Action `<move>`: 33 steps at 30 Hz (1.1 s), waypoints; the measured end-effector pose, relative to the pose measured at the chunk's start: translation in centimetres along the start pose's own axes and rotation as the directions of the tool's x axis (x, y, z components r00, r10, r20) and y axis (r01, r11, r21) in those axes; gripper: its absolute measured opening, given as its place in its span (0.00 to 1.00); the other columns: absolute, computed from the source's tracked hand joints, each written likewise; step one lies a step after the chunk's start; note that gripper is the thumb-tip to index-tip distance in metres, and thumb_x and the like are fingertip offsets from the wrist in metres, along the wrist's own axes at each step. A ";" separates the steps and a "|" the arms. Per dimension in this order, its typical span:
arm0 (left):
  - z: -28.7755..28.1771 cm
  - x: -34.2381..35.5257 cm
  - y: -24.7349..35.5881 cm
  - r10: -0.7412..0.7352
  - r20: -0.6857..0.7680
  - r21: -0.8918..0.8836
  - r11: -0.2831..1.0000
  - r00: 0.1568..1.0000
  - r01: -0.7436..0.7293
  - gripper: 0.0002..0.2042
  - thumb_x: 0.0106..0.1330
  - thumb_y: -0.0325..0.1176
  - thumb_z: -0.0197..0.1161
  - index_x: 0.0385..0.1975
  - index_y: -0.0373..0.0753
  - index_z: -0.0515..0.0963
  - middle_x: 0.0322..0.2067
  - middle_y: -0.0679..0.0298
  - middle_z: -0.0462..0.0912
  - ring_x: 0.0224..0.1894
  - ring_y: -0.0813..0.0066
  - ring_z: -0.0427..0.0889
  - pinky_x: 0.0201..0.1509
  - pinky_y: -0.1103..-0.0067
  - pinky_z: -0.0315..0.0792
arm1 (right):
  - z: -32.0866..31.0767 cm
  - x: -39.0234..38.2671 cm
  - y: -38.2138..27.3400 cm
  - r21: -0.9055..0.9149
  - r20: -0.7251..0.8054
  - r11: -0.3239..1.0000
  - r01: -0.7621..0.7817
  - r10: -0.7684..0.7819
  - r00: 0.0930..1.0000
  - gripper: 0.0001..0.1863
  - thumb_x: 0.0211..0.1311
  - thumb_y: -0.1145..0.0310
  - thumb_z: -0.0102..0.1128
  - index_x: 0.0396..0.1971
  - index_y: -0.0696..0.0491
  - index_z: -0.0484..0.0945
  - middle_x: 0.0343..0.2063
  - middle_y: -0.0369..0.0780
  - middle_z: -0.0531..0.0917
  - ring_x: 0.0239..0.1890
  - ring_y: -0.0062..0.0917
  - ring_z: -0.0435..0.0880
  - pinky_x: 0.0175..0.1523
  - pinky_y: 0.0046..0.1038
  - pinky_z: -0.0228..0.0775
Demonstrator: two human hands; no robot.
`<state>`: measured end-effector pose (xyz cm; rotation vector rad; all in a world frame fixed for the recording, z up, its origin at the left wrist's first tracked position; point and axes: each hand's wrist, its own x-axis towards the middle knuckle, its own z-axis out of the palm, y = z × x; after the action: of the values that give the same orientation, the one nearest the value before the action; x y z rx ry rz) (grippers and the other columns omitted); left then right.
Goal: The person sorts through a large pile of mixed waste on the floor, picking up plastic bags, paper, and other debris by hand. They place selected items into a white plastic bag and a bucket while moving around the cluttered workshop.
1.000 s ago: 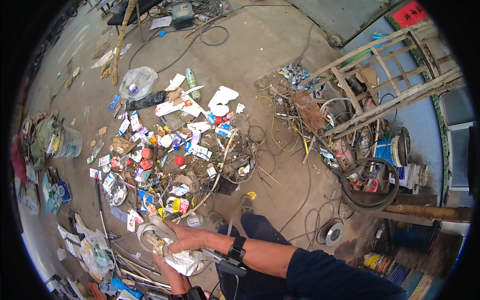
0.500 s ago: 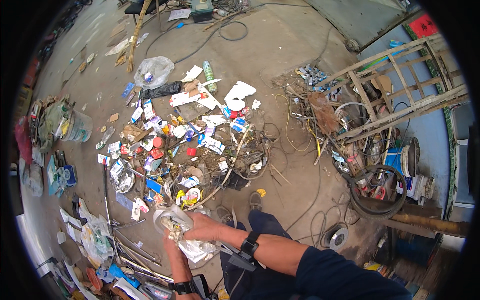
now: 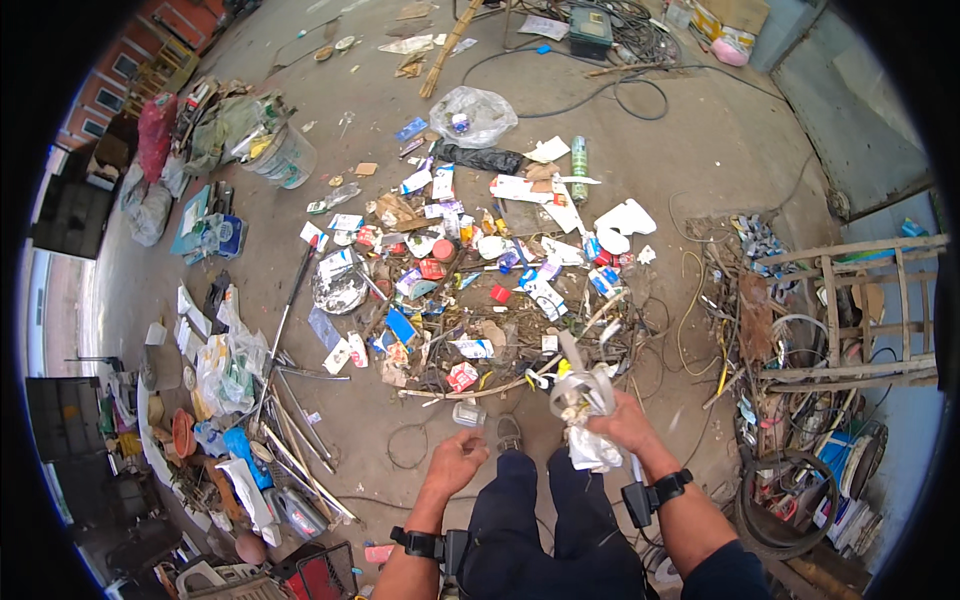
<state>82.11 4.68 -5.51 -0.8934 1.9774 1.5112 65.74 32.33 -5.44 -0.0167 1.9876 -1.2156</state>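
Observation:
My right hand (image 3: 622, 424) is closed round a crumpled bundle of whitish scrap (image 3: 583, 400). A pale grey band loops out of its top, and white plastic film hangs below. To the left, my left hand (image 3: 460, 458) holds nothing, its fingers loosely bent and apart. Just beyond those fingers is a small clear plastic container (image 3: 468, 413); whether it rests on the ground or is in the air I cannot tell. Beyond both hands spreads a heap of mixed rubbish, with a red lid (image 3: 443, 249), a blue box (image 3: 401, 325) and many small cartons.
A green spray can (image 3: 579, 170) and a clear plastic bag (image 3: 473, 116) lie at the heap's far side. At left stand a filled bucket (image 3: 285, 158) and a pile of rods (image 3: 300, 450). A wooden frame (image 3: 850, 315), tyres (image 3: 787, 505) and cables crowd the right.
My hands have parted: the left has let go of the bundle and moved left, while the right keeps it. The view has turned left, and the clear container now shows near my left hand.

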 end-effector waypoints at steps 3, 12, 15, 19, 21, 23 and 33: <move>-0.5 -1.2 -3.2 -0.010 -0.028 0.205 0.979 1.000 0.015 0.21 0.58 0.34 0.64 0.52 0.34 0.77 0.43 0.52 0.85 0.45 0.63 0.85 0.51 0.72 0.77 | -3.5 -0.4 2.1 -0.025 -0.121 0.997 -0.066 0.063 0.991 0.24 0.43 0.71 0.68 0.45 0.58 0.80 0.34 0.42 0.86 0.34 0.25 0.83 0.43 0.26 0.74; -3.9 -6.3 -16.2 -0.168 -0.201 0.315 0.922 0.965 0.226 0.17 0.56 0.38 0.64 0.44 0.37 0.82 0.39 0.51 0.86 0.42 0.58 0.85 0.51 0.70 0.77 | -10.7 -3.6 8.7 -0.147 -0.374 0.975 -0.169 0.103 0.922 0.26 0.39 0.73 0.66 0.46 0.58 0.80 0.30 0.39 0.85 0.29 0.25 0.80 0.39 0.26 0.74; -4.9 -6.1 -18.4 -0.200 -0.200 0.289 0.923 0.959 0.253 0.16 0.56 0.38 0.64 0.41 0.36 0.83 0.38 0.52 0.86 0.41 0.60 0.86 0.49 0.71 0.77 | -11.7 -4.7 9.0 -0.147 -0.399 0.974 -0.175 0.104 0.911 0.25 0.40 0.74 0.64 0.45 0.58 0.80 0.31 0.38 0.85 0.31 0.24 0.80 0.41 0.26 0.73; -4.8 -2.2 -20.3 -0.238 -0.234 0.210 0.934 0.943 0.288 0.16 0.56 0.39 0.64 0.40 0.36 0.84 0.36 0.52 0.87 0.39 0.62 0.86 0.47 0.73 0.77 | -12.5 -4.3 10.2 -0.168 -0.370 0.971 -0.172 0.100 0.924 0.25 0.41 0.76 0.62 0.46 0.59 0.79 0.32 0.37 0.83 0.32 0.24 0.79 0.42 0.26 0.72; -4.1 2.2 -21.6 -0.255 -0.280 0.139 0.943 0.925 0.302 0.15 0.58 0.41 0.62 0.39 0.40 0.84 0.37 0.50 0.85 0.43 0.53 0.84 0.51 0.68 0.76 | -12.9 -3.2 12.3 -0.190 -0.394 0.946 -0.261 0.169 0.903 0.24 0.40 0.76 0.61 0.45 0.59 0.79 0.31 0.36 0.83 0.31 0.24 0.79 0.41 0.26 0.72; -3.1 7.5 -24.1 -0.287 -0.312 0.099 0.938 0.906 0.331 0.15 0.58 0.41 0.62 0.40 0.39 0.84 0.37 0.49 0.85 0.44 0.53 0.84 0.51 0.67 0.76 | -13.5 -2.4 15.6 -0.221 -0.383 0.939 -0.262 0.163 0.909 0.25 0.39 0.77 0.61 0.45 0.59 0.78 0.30 0.36 0.83 0.30 0.23 0.78 0.39 0.25 0.72; -1.1 35.6 -38.8 -0.253 -0.605 0.197 0.871 0.755 0.450 0.37 0.54 0.43 0.70 0.60 0.27 0.68 0.56 0.38 0.74 0.59 0.46 0.74 0.63 0.65 0.68 | -15.7 -4.1 37.4 -0.128 -0.416 0.768 -0.628 0.533 0.737 0.29 0.34 0.80 0.61 0.46 0.59 0.78 0.34 0.36 0.83 0.34 0.27 0.80 0.45 0.28 0.74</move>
<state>87.43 -10.26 -55.69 -1.5908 2.1846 0.6970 72.54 65.82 -27.59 0.7061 2.2025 -0.5551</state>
